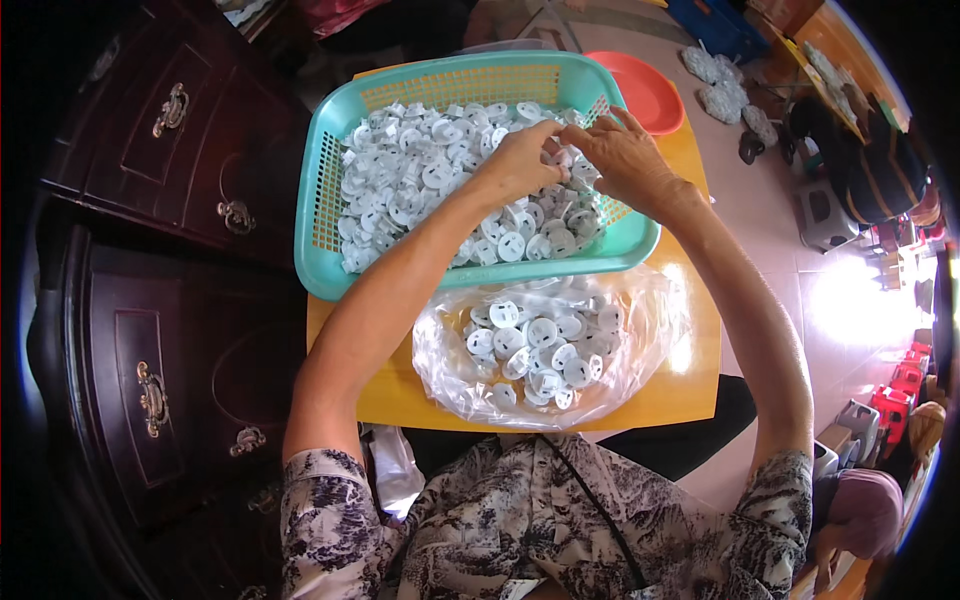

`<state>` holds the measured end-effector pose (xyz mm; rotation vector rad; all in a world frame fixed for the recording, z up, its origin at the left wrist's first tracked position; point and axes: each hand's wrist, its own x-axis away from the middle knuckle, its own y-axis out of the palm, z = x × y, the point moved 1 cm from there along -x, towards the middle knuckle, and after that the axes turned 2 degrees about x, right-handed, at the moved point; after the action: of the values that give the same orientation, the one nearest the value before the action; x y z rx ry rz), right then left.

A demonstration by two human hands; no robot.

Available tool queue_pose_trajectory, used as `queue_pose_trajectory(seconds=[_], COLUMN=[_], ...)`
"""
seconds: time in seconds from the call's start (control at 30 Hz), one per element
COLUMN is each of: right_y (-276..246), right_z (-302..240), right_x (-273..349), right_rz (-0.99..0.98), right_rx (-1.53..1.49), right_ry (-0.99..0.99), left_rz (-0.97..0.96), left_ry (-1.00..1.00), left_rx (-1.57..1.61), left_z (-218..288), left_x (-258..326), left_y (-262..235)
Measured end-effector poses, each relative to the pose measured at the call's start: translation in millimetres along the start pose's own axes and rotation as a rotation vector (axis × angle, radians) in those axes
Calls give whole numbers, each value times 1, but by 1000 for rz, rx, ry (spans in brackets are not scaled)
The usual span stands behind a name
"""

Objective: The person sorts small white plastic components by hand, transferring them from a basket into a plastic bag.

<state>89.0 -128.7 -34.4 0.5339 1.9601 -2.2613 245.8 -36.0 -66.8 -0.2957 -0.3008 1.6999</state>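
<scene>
A teal plastic basket [330, 190] holds a heap of several small white round plastic parts [410, 170]. Both my hands reach into its right half. My left hand [520, 160] and my right hand [625, 150] meet fingertip to fingertip over the heap, pinching a small white part [561, 150] between them. In front of the basket lies a clear plastic bag [640, 350] with more white round parts [540, 345] inside.
Basket and bag rest on a yellow board [390, 400] over my lap. A dark wooden cabinet with brass handles [170, 110] stands at the left. An orange plate [645, 90] sits behind the basket. Filled bags [720, 85] and small stools [825, 215] lie on the floor at the right.
</scene>
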Motion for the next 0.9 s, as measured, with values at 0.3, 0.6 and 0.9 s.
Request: queue_pose_trajectory(seconds=[0.3,0.6,0.9], right_y=[-1,-14,-102], right_z=[2,1,-70], right_x=[0,14,40], right_rz=[-300,30,85], right_rx=[15,-195,-699], right_ry=[123,147,433], left_rz=[-40,-31,-51], left_ry=[23,179,186], left_rx=[-192,-177,-299], left_z=[-5,2,114], left_x=[0,1,100], left_y=[-5,-11,-32])
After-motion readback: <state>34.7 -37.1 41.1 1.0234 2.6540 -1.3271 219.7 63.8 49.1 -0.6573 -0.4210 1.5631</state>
